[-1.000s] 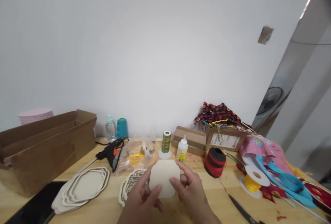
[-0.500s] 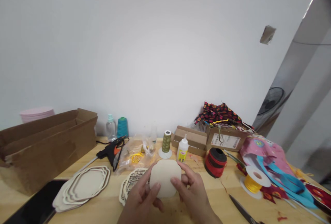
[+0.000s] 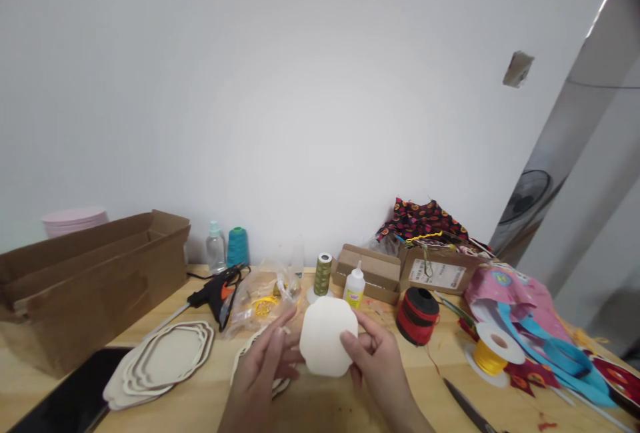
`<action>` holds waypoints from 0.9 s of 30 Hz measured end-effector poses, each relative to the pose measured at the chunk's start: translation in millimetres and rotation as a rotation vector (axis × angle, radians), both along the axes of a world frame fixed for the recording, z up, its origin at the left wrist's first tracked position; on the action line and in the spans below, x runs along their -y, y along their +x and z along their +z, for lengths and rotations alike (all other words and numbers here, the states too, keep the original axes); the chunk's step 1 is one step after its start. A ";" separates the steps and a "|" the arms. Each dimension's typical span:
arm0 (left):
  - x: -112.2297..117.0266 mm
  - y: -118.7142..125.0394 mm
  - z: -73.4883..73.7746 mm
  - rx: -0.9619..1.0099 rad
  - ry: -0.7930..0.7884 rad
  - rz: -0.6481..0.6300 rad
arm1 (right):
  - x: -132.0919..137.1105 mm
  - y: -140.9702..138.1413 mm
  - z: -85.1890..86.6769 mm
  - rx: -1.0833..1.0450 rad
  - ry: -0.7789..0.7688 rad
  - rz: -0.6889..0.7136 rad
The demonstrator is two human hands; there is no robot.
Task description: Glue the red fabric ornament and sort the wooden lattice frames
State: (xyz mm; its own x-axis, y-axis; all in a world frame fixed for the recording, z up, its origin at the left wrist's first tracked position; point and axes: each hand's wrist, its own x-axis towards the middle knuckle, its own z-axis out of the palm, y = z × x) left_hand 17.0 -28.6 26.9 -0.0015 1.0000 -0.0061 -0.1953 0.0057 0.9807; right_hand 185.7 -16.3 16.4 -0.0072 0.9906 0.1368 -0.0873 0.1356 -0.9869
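Observation:
A pale, thin wooden panel (image 3: pixel 329 338) with a scalloped outline is held upright above the table. My right hand (image 3: pixel 376 358) pinches its right edge, thumb on the front face and fingers behind. My left hand (image 3: pixel 267 356) is at the panel's left side with its fingers stretched out and the thumb off the face. Whether its fingertips touch the panel's edge I cannot tell. Partly hidden behind my left hand lie lattice-cut wooden pieces (image 3: pixel 241 353). To the left is a stack of similar scalloped panels and frames (image 3: pixel 170 353).
Behind my hands stand a glue bottle (image 3: pixel 355 288), an olive thread spool (image 3: pixel 323 274) and a plastic bag (image 3: pixel 265 293). A glue gun (image 3: pixel 215 293) and a long cardboard box (image 3: pixel 100 280) are at left. Scissors (image 3: pixel 467 406), red cord (image 3: pixel 417 316) and a yellow ribbon spool (image 3: pixel 493 353) lie right.
The panel has risen slightly and shifted right, its face now catching more light. My left hand has taken its thumb off the panel and opened, while the right hand keeps its pinch.

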 end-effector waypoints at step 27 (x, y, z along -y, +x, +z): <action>3.1 8.7 -11.3 -0.202 0.375 -0.012 | -5.1 3.4 -9.6 -0.180 -0.019 0.112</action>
State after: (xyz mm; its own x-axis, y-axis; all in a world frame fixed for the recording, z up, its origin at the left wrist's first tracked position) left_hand 25.7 -31.6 15.5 0.0464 0.9328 0.3574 -0.0014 -0.3577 0.9338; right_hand 189.0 -11.2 6.8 -0.0946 0.9874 0.1272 -0.2761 0.0968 -0.9562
